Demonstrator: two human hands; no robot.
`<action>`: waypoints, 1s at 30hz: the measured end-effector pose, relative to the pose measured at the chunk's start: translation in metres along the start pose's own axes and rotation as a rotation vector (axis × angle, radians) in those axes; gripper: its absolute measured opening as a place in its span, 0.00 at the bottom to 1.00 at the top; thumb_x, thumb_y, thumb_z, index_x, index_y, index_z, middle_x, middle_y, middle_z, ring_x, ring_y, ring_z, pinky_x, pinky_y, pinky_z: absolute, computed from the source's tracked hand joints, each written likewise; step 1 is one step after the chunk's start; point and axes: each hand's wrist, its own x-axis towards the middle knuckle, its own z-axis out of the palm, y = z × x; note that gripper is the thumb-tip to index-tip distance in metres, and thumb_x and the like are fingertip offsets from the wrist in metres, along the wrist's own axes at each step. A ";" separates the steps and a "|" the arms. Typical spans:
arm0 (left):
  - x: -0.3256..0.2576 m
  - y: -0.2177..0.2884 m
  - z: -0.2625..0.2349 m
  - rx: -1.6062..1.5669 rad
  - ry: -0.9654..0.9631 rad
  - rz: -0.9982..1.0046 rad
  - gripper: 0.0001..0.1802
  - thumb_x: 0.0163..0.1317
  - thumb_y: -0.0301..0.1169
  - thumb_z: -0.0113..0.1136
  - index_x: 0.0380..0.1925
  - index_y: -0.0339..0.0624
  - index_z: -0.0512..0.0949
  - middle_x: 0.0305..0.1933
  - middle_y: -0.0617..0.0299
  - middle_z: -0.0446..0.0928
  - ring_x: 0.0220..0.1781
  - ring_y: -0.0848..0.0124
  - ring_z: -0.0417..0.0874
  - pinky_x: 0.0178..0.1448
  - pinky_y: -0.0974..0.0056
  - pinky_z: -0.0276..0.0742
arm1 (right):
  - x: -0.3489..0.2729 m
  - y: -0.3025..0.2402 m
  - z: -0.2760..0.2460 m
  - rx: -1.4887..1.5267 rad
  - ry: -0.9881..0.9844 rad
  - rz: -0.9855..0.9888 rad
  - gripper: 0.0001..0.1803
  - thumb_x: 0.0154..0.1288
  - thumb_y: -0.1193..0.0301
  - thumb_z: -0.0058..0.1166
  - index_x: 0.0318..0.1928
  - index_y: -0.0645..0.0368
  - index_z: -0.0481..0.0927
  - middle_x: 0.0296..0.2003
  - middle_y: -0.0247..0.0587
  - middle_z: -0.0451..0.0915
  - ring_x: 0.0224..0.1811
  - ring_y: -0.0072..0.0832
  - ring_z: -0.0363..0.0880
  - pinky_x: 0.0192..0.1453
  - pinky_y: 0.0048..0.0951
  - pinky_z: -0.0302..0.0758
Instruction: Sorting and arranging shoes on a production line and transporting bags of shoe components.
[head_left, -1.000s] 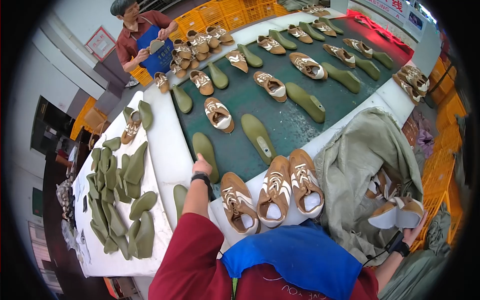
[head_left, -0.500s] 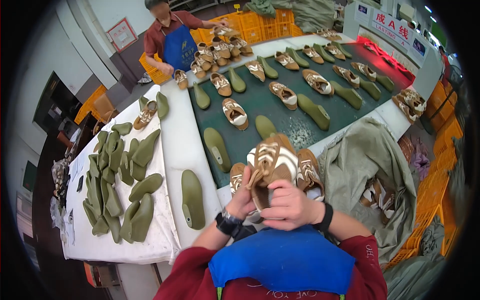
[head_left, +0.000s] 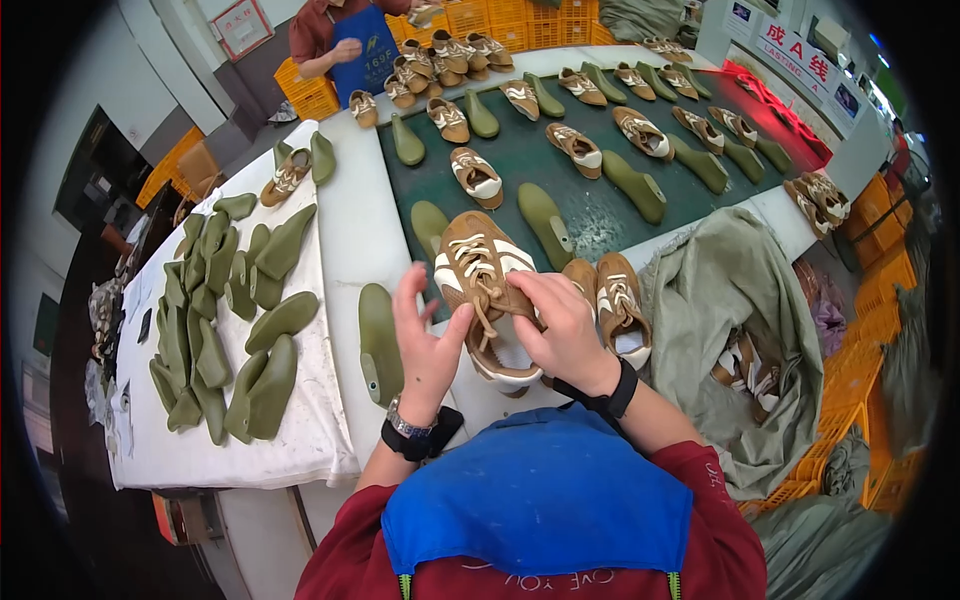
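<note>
A brown and white lace-up sneaker (head_left: 480, 258) is in front of me, toe pointing away, its tied laces hanging over the opening. My right hand (head_left: 572, 335) grips the right side of its collar, thumb at the opening. My left hand (head_left: 428, 345) is open beside the shoe's left side, fingers spread and raised, thumb close to the upper; whether it touches is unclear. Left of that hand lies a green shoe last (head_left: 378, 335) on the white table edge. Another brown sneaker (head_left: 622, 310) rests just right of my right hand, with one more partly hidden beside it.
Rows of sneakers and green lasts, one last (head_left: 545, 225) nearest, lie on the dark green belt (head_left: 420, 265). At left, lasts are heaped on a white cloth (head_left: 320, 420). A grey-green sack (head_left: 690, 300) holding shoes stands at right. A co-worker (head_left: 350, 50) stands beyond, near piled shoes.
My left hand has let go of the sneaker and spread its fingers. The sneaker has shifted left and lies flatter, its laces facing up. The co-worker's near hand has risen from a shoe.
</note>
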 end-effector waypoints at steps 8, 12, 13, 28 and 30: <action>0.010 -0.003 -0.019 0.429 -0.367 0.392 0.26 0.45 0.23 0.59 0.49 0.33 0.72 0.50 0.47 0.74 0.51 0.54 0.77 0.53 0.61 0.74 | -0.005 -0.002 0.014 0.085 0.057 0.146 0.17 0.53 0.81 0.50 0.46 0.63 0.75 0.31 0.48 0.80 0.33 0.41 0.78 0.36 0.34 0.74; 0.020 0.004 -0.015 0.418 -0.336 0.419 0.20 0.47 0.22 0.57 0.44 0.32 0.75 0.45 0.47 0.77 0.46 0.54 0.80 0.50 0.61 0.76 | -0.005 0.004 0.020 0.462 0.113 0.489 0.17 0.56 0.79 0.50 0.49 0.61 0.73 0.30 0.45 0.81 0.33 0.41 0.80 0.38 0.30 0.76; 0.021 0.006 -0.014 0.408 -0.334 0.401 0.18 0.48 0.22 0.57 0.43 0.34 0.76 0.41 0.46 0.78 0.43 0.55 0.81 0.47 0.62 0.76 | -0.004 0.005 0.021 0.460 0.111 0.486 0.17 0.56 0.79 0.50 0.49 0.61 0.73 0.30 0.45 0.81 0.33 0.41 0.80 0.38 0.30 0.76; 0.163 -0.161 -0.090 0.567 0.109 0.317 0.29 0.52 0.31 0.62 0.53 0.31 0.66 0.49 0.45 0.74 0.50 0.55 0.75 0.56 0.59 0.70 | -0.191 0.177 -0.136 0.009 0.291 0.898 0.15 0.63 0.75 0.47 0.50 0.66 0.72 0.38 0.39 0.77 0.38 0.20 0.75 0.42 0.21 0.72; 0.105 -0.113 -0.015 0.597 -0.528 0.028 0.24 0.49 0.31 0.62 0.48 0.39 0.73 0.43 0.49 0.77 0.44 0.57 0.79 0.50 0.60 0.74 | -0.287 0.241 -0.163 0.048 0.510 0.990 0.15 0.62 0.76 0.48 0.49 0.66 0.72 0.28 0.31 0.75 0.28 0.18 0.71 0.33 0.20 0.70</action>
